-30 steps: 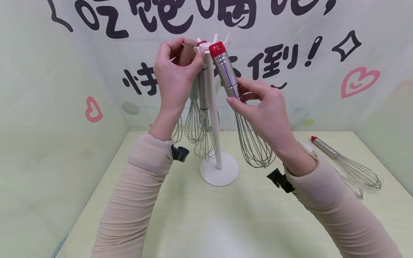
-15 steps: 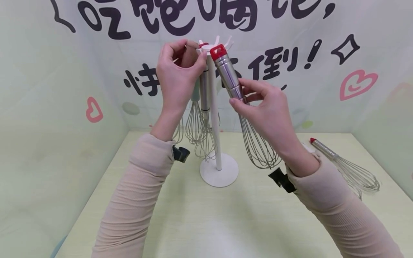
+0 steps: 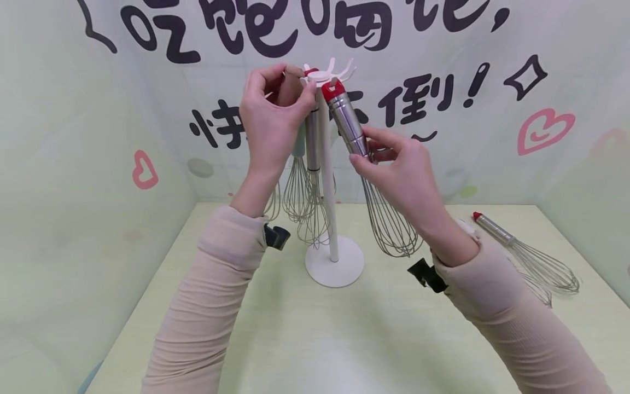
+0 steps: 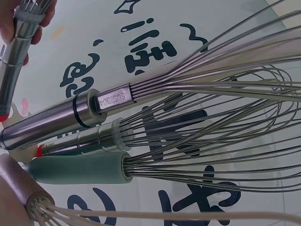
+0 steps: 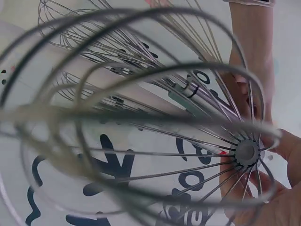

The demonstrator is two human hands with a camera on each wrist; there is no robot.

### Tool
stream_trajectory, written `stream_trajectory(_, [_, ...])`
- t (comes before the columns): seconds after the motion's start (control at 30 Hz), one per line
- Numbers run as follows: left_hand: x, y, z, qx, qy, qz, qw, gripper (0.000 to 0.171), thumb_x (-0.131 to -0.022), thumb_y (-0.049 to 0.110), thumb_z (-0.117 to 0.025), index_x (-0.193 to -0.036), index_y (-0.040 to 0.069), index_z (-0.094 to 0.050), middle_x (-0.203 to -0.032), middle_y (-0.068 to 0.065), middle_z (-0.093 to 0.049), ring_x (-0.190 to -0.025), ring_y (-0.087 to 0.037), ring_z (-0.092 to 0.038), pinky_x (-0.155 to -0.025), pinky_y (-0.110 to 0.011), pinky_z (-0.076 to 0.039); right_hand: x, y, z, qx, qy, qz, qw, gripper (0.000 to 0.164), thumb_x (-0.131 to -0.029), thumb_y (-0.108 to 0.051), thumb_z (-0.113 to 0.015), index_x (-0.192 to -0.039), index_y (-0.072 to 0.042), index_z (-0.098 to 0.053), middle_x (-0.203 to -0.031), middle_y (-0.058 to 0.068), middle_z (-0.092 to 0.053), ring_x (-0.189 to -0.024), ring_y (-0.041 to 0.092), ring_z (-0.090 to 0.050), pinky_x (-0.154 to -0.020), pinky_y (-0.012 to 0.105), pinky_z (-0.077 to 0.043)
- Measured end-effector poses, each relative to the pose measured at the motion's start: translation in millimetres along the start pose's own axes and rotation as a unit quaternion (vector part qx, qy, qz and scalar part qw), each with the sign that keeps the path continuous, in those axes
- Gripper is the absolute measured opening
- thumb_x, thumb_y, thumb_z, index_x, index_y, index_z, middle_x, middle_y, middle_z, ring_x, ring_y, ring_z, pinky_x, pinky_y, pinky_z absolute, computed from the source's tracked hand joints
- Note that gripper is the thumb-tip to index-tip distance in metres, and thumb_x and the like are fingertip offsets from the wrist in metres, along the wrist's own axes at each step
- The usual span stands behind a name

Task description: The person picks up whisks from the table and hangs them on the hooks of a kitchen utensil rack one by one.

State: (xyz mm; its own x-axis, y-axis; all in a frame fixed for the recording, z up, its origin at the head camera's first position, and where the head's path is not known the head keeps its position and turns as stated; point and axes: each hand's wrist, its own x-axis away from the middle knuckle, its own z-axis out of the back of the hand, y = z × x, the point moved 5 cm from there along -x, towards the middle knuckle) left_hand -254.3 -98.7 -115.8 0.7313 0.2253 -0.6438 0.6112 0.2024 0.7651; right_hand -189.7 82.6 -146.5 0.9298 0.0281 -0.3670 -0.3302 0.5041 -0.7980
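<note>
My right hand pinches the lower handle of a steel balloon whisk between thumb and fingers. The whisk leans, wires down, and its red hanging loop meets a front hook of the white whisk stand, whose tip shows at the loop's opening. My left hand curls at the stand's top, thumb tip on the rim. Beside its palm hangs a whisk with a brown handle and beige wires. More whisks hang on the stand: a green-handled one and steel ones.
The stand's round white base rests on the pale table. Another red-tipped steel whisk lies at the right, with more whisk wires beside it, partly behind my right sleeve. A lettered wall closes off the back.
The red loop has shifted slightly down at the front hook, and the hook's tip now shows through it. My left hand has stayed at the stand's top.
</note>
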Motion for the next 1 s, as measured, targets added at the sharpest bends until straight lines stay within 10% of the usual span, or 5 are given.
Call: stream_trajectory(1.0, [10.5,2.0,-1.3,-0.01,0.055,0.004,0.9984,0.047,-0.077,0.024,-0.079,-0.117,0.004,-0.062,-0.111,-0.008,-0.06,-0.093,-0.011,-0.054,-0.08,-0.015,-0.048,-11.4,23.1,-36.7,-0.08,-0.001,0.017,0.997,0.045,-0.086,-0.007,-0.068,-0.13,-0.006,-0.055,-0.112,0.016,-0.066,-0.099,0.028,-0.067,-0.087,0.036,-0.059])
